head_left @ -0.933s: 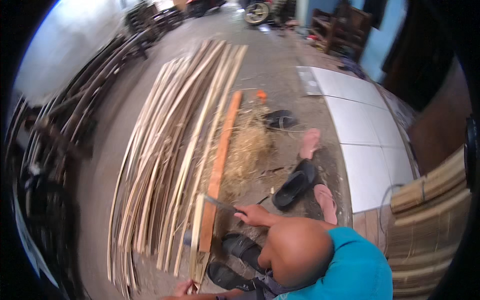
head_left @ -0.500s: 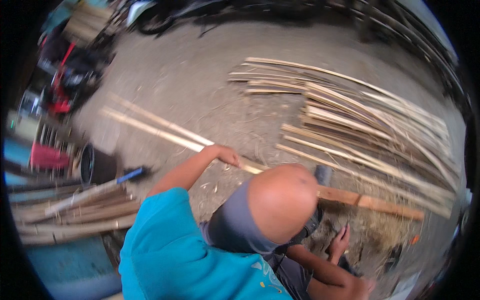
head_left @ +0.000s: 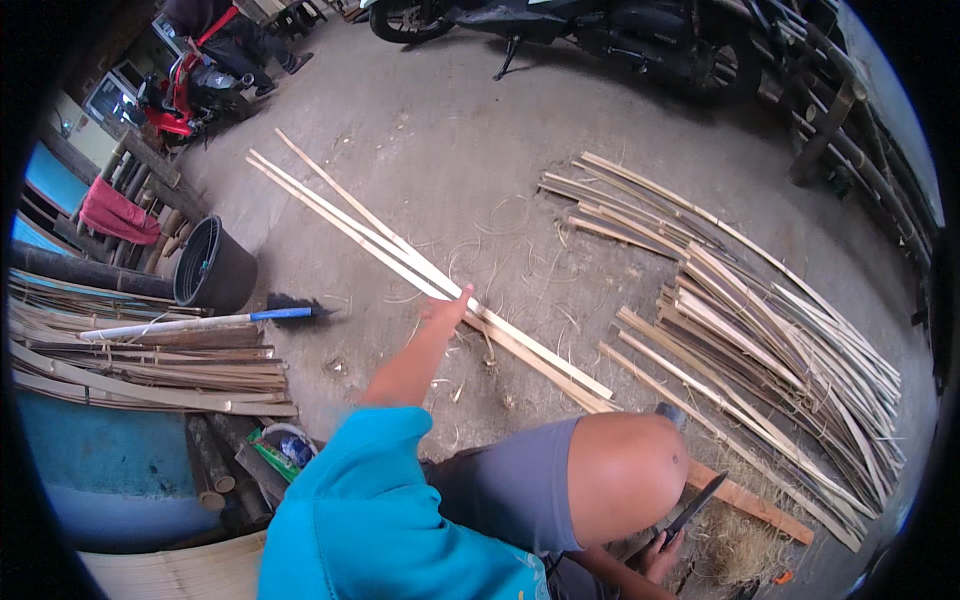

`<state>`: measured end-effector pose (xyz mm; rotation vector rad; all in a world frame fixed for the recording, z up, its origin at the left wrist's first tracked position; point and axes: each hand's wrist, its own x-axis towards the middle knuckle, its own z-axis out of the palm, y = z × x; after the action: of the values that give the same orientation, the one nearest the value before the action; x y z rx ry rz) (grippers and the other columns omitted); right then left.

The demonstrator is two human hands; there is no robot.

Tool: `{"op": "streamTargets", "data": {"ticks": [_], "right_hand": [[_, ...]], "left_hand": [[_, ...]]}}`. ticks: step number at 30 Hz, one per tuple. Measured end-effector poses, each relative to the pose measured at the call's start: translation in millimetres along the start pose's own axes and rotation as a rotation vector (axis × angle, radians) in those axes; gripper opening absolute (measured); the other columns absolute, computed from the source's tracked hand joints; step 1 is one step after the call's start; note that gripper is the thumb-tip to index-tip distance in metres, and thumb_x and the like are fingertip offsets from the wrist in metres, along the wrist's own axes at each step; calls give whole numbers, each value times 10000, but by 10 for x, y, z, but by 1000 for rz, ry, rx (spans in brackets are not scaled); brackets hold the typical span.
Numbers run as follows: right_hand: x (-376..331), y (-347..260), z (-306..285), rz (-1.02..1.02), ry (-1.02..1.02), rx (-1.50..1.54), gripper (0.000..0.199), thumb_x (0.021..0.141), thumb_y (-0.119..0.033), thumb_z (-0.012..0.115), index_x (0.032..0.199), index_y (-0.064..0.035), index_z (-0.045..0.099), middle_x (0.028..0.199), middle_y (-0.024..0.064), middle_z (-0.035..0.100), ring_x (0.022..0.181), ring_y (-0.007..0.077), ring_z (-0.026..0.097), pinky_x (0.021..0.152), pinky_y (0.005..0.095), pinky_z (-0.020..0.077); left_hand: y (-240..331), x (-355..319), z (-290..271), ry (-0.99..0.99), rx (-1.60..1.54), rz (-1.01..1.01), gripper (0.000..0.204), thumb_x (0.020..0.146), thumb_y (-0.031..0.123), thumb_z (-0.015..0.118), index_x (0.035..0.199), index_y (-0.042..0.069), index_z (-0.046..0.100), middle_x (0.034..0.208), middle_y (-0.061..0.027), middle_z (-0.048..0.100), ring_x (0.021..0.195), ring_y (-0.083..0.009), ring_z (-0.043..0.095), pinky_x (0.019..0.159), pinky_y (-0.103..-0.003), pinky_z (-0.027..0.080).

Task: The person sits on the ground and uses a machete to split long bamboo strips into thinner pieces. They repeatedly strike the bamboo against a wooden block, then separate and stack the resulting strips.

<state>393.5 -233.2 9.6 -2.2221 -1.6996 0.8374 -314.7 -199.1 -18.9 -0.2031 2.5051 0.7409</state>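
Note:
My left hand lies across long, pale split bamboo strips on the ground, one finger stretched out over them; its fingers are spread and touch the strips. These run from the upper left toward my bent knee, which hides the near end of one. Right of the knee, low in the picture, my right hand grips the handle of a knife whose dark blade points up and to the right. Beside the blade a reddish wooden beam rests on the ground.
A pile of bamboo strips spreads on the right, with shavings below. At left are a black bucket, a blue-handled broom and stacked bamboo. Motorbikes and a person are at the back.
My view has shifted. My left hand has loosened from the strips, its fingers now spread over them. The knife in my right hand has come into sight.

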Motion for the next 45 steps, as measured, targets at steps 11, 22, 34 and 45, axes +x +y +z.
{"op": "streamTargets", "data": {"ticks": [11, 22, 34, 45], "right_hand": [[309, -227, -943, 71, -285, -168, 449, 1046, -184, 529, 1461, -22, 472, 1146, 195, 656, 963, 224, 629, 862, 350, 503], [837, -169, -3157, -135, 84, -216, 427, 1046, -153, 527, 1450, -19, 491, 1161, 180, 652, 976, 216, 619, 874, 337, 498], [473, -3674, -919, -1177, -154, -490, 740, 813, -372, 789, 1444, -110, 508, 1225, 253, 586, 1176, 384, 573, 981, 465, 476], [1027, -2414, -980, -721, -199, -590, 371, 792, -307, 745, 1035, -74, 589, 936, 203, 673, 879, 413, 669, 770, 517, 528]], "left_hand": [[32, 498, 549, 183, -272, -113, 662, 834, 181, 725, 1328, -62, 358, 1244, -275, 566, 1084, -389, 647, 931, -423, 565], [626, -294, 446, 268, -1111, 8, 258, 997, 192, 497, 1129, -20, 432, 916, -154, 569, 683, -255, 603, 570, -421, 512], [126, -2741, 839, -822, -1106, -110, 177, 1004, 65, 484, 1171, 28, 437, 1057, -167, 584, 868, -262, 656, 806, -422, 584], [-887, -1733, 225, -1098, -723, 2, 211, 1036, 195, 498, 1149, 31, 568, 1096, -170, 659, 832, -230, 666, 701, -372, 563]]}}
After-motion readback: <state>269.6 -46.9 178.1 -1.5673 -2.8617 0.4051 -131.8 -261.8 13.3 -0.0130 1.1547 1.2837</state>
